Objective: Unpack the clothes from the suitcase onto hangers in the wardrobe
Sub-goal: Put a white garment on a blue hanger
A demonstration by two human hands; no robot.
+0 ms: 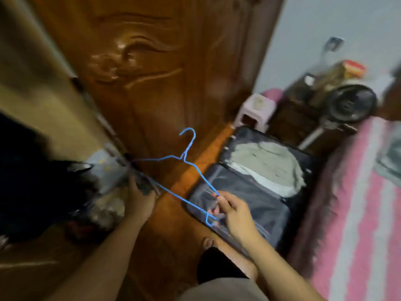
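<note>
I am viewing a thin blue wire hanger (196,170), bare of clothing, held in the air above the wooden floor (173,213) between the wardrobe (152,72) and the suitcase (249,192). The right hand (233,210) is pinching its near shoulder end between thumb and fingers. The left hand (138,196) is reaching toward the far end among blurred items; I cannot tell its grip. The suitcase is lying open, holding pale folded clothes (267,164). The hanger's hook is pointing up and away; its long axis is running left to right.
</note>
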